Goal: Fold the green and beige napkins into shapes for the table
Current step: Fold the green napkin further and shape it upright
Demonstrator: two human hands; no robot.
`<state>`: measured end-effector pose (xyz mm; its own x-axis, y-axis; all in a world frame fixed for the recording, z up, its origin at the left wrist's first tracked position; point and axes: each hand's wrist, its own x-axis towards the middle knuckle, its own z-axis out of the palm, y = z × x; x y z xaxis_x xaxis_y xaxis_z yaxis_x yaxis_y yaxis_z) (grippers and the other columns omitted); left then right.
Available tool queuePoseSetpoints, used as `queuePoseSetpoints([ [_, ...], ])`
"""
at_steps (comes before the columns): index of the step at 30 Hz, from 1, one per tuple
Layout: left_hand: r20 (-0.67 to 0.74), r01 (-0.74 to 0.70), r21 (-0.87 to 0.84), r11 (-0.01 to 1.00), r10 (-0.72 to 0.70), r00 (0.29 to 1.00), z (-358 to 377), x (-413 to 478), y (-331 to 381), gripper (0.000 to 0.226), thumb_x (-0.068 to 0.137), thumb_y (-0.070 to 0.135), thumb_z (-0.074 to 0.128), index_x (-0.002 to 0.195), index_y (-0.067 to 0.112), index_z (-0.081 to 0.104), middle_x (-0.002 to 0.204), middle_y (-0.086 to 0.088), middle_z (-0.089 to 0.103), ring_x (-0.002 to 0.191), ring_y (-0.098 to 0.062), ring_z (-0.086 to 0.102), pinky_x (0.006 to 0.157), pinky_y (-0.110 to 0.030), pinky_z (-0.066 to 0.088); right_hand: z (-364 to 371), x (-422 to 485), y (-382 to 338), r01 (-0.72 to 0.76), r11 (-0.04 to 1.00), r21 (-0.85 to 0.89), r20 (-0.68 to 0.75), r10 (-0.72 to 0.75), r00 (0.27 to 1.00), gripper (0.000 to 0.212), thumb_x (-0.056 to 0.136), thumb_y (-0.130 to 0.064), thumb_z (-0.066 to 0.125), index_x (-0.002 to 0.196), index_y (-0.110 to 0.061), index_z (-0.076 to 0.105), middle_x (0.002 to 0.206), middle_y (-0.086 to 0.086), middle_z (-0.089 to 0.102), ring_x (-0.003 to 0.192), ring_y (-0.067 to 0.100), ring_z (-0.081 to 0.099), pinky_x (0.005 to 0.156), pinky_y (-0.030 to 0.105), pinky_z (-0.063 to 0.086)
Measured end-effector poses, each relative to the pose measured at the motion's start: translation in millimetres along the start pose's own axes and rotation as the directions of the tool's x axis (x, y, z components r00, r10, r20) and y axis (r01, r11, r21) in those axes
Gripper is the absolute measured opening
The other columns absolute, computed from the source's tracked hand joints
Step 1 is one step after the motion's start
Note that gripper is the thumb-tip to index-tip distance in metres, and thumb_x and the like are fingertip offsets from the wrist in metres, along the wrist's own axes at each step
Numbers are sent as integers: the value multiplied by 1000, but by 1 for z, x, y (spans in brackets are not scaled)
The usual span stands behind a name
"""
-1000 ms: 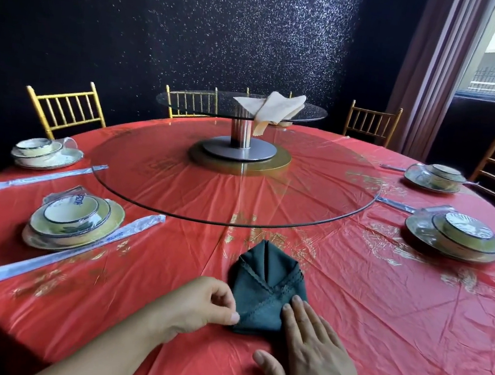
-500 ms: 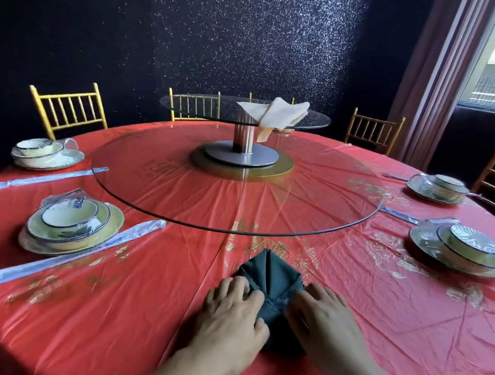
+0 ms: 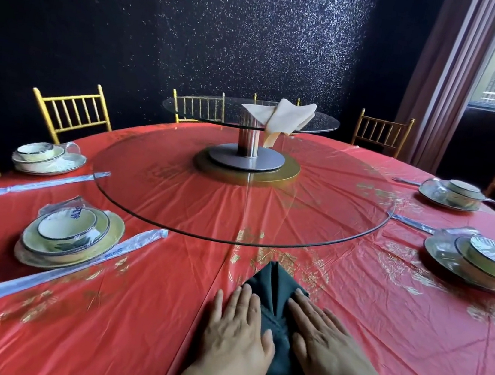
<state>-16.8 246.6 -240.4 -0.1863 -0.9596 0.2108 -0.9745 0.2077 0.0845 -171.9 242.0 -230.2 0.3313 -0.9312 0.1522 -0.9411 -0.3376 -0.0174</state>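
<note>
Pressing flat with straight fingers, the left hand (image 3: pixel 235 332) and right hand (image 3: pixel 319 338) hold down the folded dark green cloth napkin (image 3: pixel 277 288) on the near red plastic tablecloth (image 3: pixel 144 315).

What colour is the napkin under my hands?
Dark green napkin, seen in the head view, the only view.

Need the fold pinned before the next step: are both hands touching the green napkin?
Touching. The head view shows the left hand and right hand lying flat, fingers straight, on the green napkin, one over each side of it.
</note>
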Motion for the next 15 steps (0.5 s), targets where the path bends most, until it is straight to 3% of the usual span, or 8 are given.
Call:
queuePoseSetpoints([
  [3, -16, 2, -6, 1000, -2, 1000, 0, 1, -1, 58, 65, 41, 36, 91, 8, 75, 99, -11, 73, 93, -20, 70, 103, -44, 11, -8, 11, -1, 74, 997, -4, 14, -74, 997, 50, 75, -40, 35, 105, -23, 70, 111, -6, 69, 104, 2, 62, 107, 17, 7],
  [5, -43, -19, -10, 1000, 19, 999, -1, 1, -2, 58, 64, 40, 35, 93, 9, 75, 106, -10, 71, 100, -20, 68, 103, -43, 12, -9, 22, -3, 139, 990, -3, 25, -139, 990, 49, 79, -38, 35, 112, -22, 67, 118, -5, 65, 112, 5, 59, 104, 19, 15],
  [7, -48, -44, -42, 998, 42, 998, -1, 2, -2, 56, 63, 39, 35, 93, 13, 76, 109, -3, 71, 102, -14, 67, 104, -36, 10, -10, 35, -4, 147, 989, -15, 100, -144, 984, 50, 92, -37, 24, 118, -20, 63, 125, -4, 61, 119, 6, 53, 106, 19, 14],
  [8, -57, -59, -65, 996, 55, 997, 2, 3, -4, 55, 64, 39, 36, 92, 15, 76, 107, 0, 71, 101, -12, 67, 103, -34, 10, -11, 41, -4, 143, 989, -39, 124, -137, 983, 62, 97, -41, 7, 125, -17, 57, 133, -2, 53, 126, 7, 44, 108, 17, 6],
  [10, -83, -78, -89, 993, 71, 994, 5, 6, -5, 54, 63, 40, 36, 90, 17, 76, 104, 2, 72, 99, -10, 68, 104, -32, 10, 2, 54, 2, 231, 973, -21, -20, -232, 973, 104, 72, -64, -28, 144, -11, 25, 151, -2, 9, 139, 10, 3, 103, 9, -18],
  [11, -103, -84, -86, 993, 75, 992, 7, 7, -5, 54, 62, 39, 36, 89, 16, 76, 103, 2, 73, 99, -10, 68, 104, -32, 11, 2, 55, 3, 202, 979, 39, 57, -204, 977, 118, 54, -71, -36, 147, -14, 8, 148, -6, -10, 135, 7, -14, 101, 9, -23],
  [13, -133, -93, -77, 993, 83, 988, 8, 9, -6, 54, 62, 39, 36, 88, 16, 77, 102, 1, 73, 98, -10, 68, 106, -31, 11, 2, 60, 0, 184, 980, 72, 105, -191, 976, 119, 48, -77, -35, 147, -17, -4, 151, -9, -16, 132, 0, -21, 106, 15, -19],
  [15, -130, -94, -72, 993, 84, 988, 7, 9, -6, 54, 62, 39, 36, 88, 16, 77, 102, 1, 73, 98, -11, 68, 106, -32, 11, 7, 66, -1, 112, 988, 109, 70, -120, 990, 103, 57, -62, -20, 147, -17, -3, 155, -3, -10, 139, 3, -15, 110, 21, -13],
])
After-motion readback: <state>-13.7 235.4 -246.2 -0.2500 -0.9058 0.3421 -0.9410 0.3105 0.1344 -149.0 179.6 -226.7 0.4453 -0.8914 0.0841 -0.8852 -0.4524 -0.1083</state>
